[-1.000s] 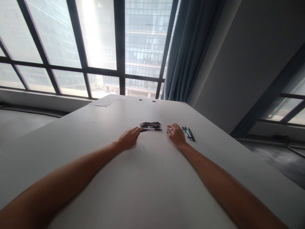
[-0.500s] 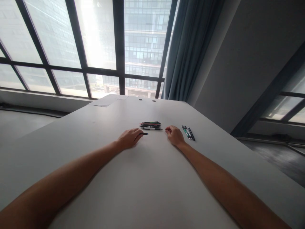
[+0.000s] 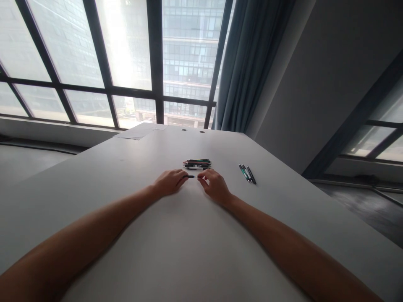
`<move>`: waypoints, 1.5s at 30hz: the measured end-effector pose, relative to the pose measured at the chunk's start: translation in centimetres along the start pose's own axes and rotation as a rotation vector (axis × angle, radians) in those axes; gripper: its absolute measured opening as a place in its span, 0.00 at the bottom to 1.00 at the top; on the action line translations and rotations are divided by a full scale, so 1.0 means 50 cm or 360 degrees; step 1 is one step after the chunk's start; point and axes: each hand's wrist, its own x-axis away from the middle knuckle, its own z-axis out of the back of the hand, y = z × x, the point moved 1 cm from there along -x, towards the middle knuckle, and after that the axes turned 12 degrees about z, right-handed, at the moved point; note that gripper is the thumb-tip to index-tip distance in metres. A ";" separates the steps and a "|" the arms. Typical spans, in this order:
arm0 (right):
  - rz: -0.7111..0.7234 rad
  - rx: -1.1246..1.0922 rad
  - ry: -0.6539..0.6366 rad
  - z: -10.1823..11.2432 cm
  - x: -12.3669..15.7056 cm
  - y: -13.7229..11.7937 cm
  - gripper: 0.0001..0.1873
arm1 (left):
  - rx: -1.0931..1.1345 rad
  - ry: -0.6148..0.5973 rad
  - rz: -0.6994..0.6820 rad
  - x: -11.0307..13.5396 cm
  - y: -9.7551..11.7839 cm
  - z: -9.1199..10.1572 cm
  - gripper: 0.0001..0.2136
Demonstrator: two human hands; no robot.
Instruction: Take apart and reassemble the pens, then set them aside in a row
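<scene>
One dark pen (image 3: 191,176): pointing its slim tip rightward, its rear end running into the left hand (image 3: 171,182), whose thumb and fingers are clamping it low over the white bench (image 3: 176,247). Right hand (image 3: 216,186): bending thumb and forefinger close together at that tip; whether they are gripping anything, one cannot tell. One row of pens (image 3: 197,164), mostly black, some green showing: lying crosswise, side by side, just beyond both hands. Three pens (image 3: 247,173), green among them: lying slantwise, right of the right hand, well apart from the row. Paper sheets (image 3: 134,132): lying flat toward the far left corner. Blue curtain (image 3: 245,71): hanging beside the black-framed window (image 3: 126,46).
</scene>
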 end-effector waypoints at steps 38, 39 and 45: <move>0.0083 -0.0052 -0.0194 0.001 0.005 0.000 0.10 | 0.0030 -0.0055 -0.0060 0.003 0.020 -0.002 0.15; 0.0077 -0.0059 -0.0195 0.001 0.005 0.001 0.10 | 0.0032 -0.0060 -0.0066 0.003 0.021 -0.002 0.15; 0.0123 -0.0020 -0.0209 0.002 0.005 0.000 0.11 | 0.0034 -0.0069 -0.0089 0.003 0.021 -0.001 0.15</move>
